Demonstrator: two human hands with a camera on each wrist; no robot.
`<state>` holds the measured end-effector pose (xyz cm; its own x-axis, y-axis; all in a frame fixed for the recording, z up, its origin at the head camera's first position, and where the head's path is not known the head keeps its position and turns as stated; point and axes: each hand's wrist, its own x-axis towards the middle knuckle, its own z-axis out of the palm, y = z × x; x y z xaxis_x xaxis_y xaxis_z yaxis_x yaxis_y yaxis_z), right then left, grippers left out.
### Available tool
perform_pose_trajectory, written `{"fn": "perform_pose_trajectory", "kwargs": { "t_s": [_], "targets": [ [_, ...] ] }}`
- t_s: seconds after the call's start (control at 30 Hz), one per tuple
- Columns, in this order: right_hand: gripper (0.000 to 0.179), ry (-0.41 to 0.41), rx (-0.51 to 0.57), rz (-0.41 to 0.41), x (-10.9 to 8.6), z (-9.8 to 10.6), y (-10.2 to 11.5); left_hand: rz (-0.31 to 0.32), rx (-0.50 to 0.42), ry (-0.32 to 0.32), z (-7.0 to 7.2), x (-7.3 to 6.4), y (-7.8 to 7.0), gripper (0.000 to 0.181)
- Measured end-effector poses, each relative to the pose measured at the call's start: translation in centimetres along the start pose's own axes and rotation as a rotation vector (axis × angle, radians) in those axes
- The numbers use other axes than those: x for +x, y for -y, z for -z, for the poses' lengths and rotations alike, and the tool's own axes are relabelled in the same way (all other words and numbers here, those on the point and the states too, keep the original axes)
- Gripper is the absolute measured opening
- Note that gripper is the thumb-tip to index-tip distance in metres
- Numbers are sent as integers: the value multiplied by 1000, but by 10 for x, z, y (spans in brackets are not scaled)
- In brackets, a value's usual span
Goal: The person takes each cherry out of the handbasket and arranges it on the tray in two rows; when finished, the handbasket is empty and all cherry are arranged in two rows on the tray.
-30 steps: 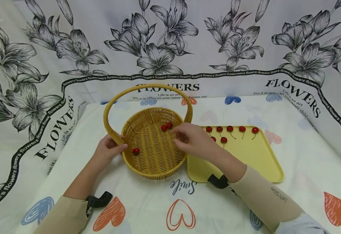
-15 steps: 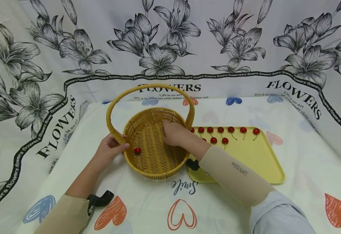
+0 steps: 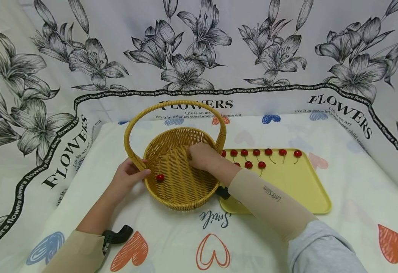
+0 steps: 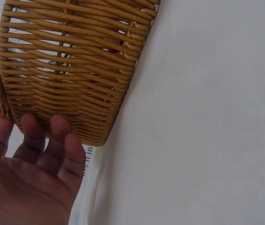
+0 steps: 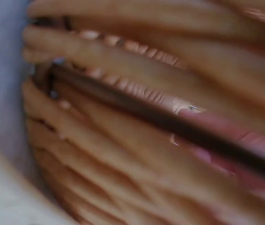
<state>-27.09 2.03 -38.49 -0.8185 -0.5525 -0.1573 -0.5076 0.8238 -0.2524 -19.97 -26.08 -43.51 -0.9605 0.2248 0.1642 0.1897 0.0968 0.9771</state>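
Observation:
A round wicker basket [image 3: 181,206] with a tall hoop handle stands left of the table's middle. My left hand [image 3: 127,176] grips its left side where the handle meets the rim, and in the left wrist view the fingers [image 4: 60,126] lie along the outside of the weave. One red cherry [image 3: 160,178] lies inside the basket at the left. Reaching over the right rim, my right hand [image 3: 203,156] is low inside, at the spot where two cherries lay. Those cherries and my fingertips are hidden, so I cannot tell whether it holds one.
Right of the basket lies a yellow tray [image 3: 294,185], partly under my right forearm. Several stemmed cherries [image 3: 282,152] sit in rows along its far side. The basket's arched handle [image 3: 176,102] rises above my hands. A flower-printed cloth [image 3: 199,49] hangs behind the table.
My right hand has moved left and down into the basket, covering the two cherries that showed at its far right. My left hand keeps its grip on the basket.

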Motion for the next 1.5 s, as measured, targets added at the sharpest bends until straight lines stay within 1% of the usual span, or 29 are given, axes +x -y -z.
{"fn": "perform_pose_trajectory", "kwargs": {
  "t_s": [0.07, 0.13, 0.27, 0.37, 0.43, 0.63, 0.73, 0.8, 0.87, 0.97, 1.07, 1.17, 1.3, 1.4, 1.5],
  "targets": [
    [25, -3, -3, 17, 0, -1, 0, 5, 8, -4, -1, -1, 0, 33],
    [20, -20, -14, 13, 1, -3, -1, 6, 11, -5, -1, -1, 0, 34],
    [8, -53, -88, -43, 3, -6, -1, -2, 9, -1, -1, -1, 1, 35],
    [11, -49, -152, -70, 3, -6, 0, -4, 8, 0, -1, -1, 0, 36],
    [11, -45, -165, -71, 2, -5, 1, -6, 8, 2, 0, 0, 1, 37],
    [10, -62, -109, -75, -3, -3, 2, -10, 4, 6, 0, 1, 3, 37],
    [10, -66, -61, -72, -12, 3, 6, -8, 6, 10, 0, 1, 3, 38],
    [10, -70, -4, -53, -21, 11, 10, -4, 6, 8, -1, 1, 3, 39],
    [8, -94, 63, -14, -35, 20, 14, -2, 11, 1, 0, 1, 2, 39],
    [16, -141, 152, 70, -59, 33, 16, 1, 13, -7, 0, 1, 1, 40],
    [29, -169, 218, 104, -86, 41, 9, 2, 17, -4, 0, 2, 0, 40],
    [32, -181, 277, 102, -113, 44, -7, 3, 22, -5, 0, 2, -1, 38],
    [36, -190, 328, 69, -143, 43, -36, 9, 29, -5, 0, 1, -2, 38],
    [39, -183, 344, 18, -158, 42, -64, 14, 42, -3, -1, 0, -1, 40],
    [39, -160, 361, -49, -167, 42, -92, 26, 65, -10, -2, 1, 0, 41]
  ]
}}
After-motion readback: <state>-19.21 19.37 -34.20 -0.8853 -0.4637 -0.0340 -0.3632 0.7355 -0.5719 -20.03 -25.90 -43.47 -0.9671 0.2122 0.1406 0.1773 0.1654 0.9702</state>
